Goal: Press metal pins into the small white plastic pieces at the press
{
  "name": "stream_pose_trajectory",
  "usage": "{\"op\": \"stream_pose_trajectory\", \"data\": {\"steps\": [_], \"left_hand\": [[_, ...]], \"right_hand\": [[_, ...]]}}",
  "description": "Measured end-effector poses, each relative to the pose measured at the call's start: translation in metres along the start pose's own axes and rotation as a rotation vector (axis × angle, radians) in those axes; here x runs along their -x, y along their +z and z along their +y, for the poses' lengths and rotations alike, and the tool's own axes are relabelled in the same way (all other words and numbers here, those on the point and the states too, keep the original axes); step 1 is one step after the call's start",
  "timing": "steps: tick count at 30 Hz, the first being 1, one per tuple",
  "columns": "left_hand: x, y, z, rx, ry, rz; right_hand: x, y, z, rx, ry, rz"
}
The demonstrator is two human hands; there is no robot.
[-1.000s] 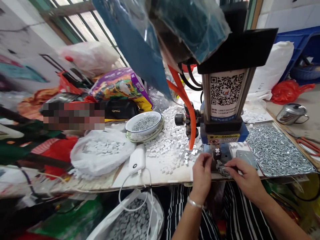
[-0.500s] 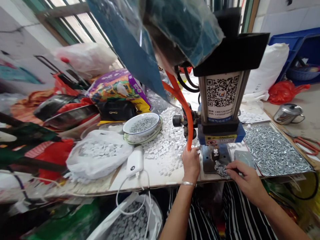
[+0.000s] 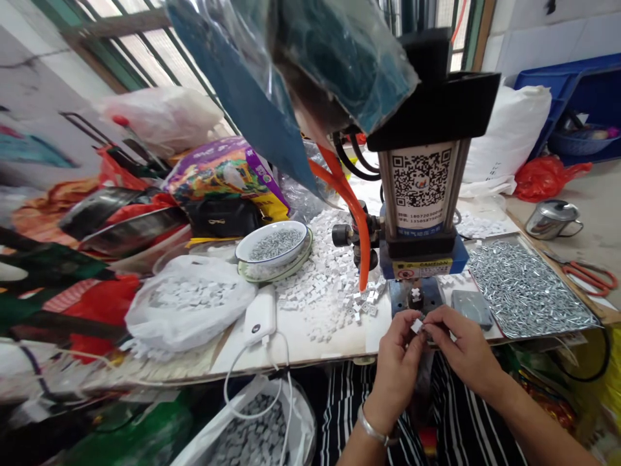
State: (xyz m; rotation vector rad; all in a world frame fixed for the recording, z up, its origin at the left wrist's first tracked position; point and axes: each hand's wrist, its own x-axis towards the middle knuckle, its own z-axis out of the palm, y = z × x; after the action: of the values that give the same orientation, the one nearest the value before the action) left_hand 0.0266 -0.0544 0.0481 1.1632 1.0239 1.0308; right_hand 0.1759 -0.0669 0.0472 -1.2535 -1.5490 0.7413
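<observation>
My left hand, with a bangle at the wrist, pinches a small white plastic piece in front of the press. Close against it, my right hand has thumb and forefinger pressed together beside the piece; what they hold is too small to make out. Just beyond both hands is the base plate of the pneumatic press, with a dark round fixture below its head. Loose white plastic pieces lie to the left of the press. A tray of short metal pins lies to the right.
An orange hose hangs left of the press. Further left are a white bowl of metal pins, a power bank with a cable, and a plastic bag of pieces. Scissors and a metal mug lie right.
My left hand has come from the white pieces by the hose to the front of the press, now with a white piece. My right hand has moved slightly left to meet it.
</observation>
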Motion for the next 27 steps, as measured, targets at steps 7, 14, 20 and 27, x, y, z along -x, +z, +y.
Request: {"op": "stream_pose_trajectory", "data": {"steps": [7, 14, 20, 27], "left_hand": [[0.002, 0.001, 0.007, 0.026, -0.046, -0.040], [0.000, 0.002, 0.004, 0.271, -0.125, -0.036], [-0.001, 0.006, -0.009, 0.344, -0.124, -0.003], [-0.003, 0.007, -0.003, 0.257, -0.101, -0.070]], "right_hand": [[0.002, -0.001, 0.000, 0.010, -0.021, 0.047], [0.008, 0.003, -0.003, -0.011, -0.088, 0.066], [0.014, 0.007, 0.004, 0.044, -0.160, 0.065], [0.006, 0.001, 0.010, 0.024, -0.083, -0.009]]}}
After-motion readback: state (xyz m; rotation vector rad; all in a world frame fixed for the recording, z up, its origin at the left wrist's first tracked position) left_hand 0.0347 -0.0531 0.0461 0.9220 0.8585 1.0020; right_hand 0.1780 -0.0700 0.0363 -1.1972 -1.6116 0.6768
